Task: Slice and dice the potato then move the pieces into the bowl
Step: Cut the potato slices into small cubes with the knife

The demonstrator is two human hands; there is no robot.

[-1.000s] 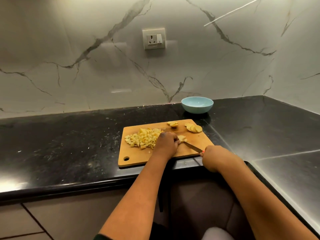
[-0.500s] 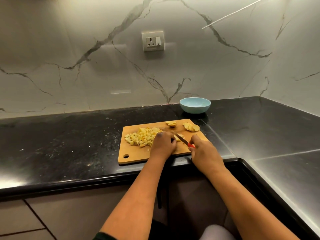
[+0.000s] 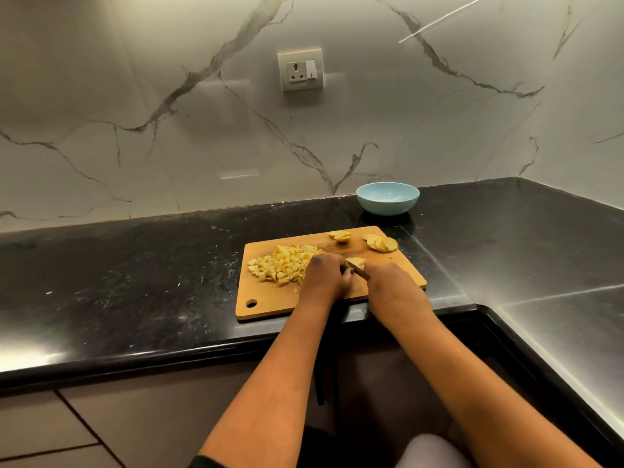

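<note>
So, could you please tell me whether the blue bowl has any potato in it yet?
Empty: the bowl shows only its pale blue inside; the diced potato lies on the cutting board.

Two bare forearms, no watch or rings seen. Left hand (image 3: 326, 278) and right hand (image 3: 393, 288) both bare. Dark sleeve edge (image 3: 202, 462) just shows at left elbow. Pale grey clothing (image 3: 429, 452) at bottom, likely a knee.
</note>
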